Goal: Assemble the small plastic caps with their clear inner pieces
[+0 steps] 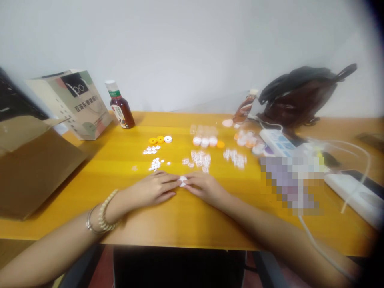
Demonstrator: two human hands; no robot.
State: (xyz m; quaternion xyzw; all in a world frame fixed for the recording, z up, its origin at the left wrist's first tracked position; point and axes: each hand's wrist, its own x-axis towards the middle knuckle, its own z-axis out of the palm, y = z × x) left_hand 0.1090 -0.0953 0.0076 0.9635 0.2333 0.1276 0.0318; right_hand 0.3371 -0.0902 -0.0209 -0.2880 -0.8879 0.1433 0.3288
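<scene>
My left hand [159,187] and my right hand [205,186] meet above the table near its front. Between their fingertips is a small white piece [182,181], pinched from both sides; it is too blurred to name its kind. Just beyond my left hand lie a loose cluster of small white discs [155,164] and short rows of white pieces [151,149]. Beyond my right hand is a heap of small square white pieces with markings [199,158]. A further pile of small white pieces [235,157] sits to its right.
Yellow and white round rings [160,139], white round caps [205,142] and clear containers [207,131] stand farther back. Sauce bottle [122,107], paper bag [81,106] and cardboard box [39,168] are leftward. At right are a brown bottle [244,107], dark bag [297,98], power strip [277,142] and cables.
</scene>
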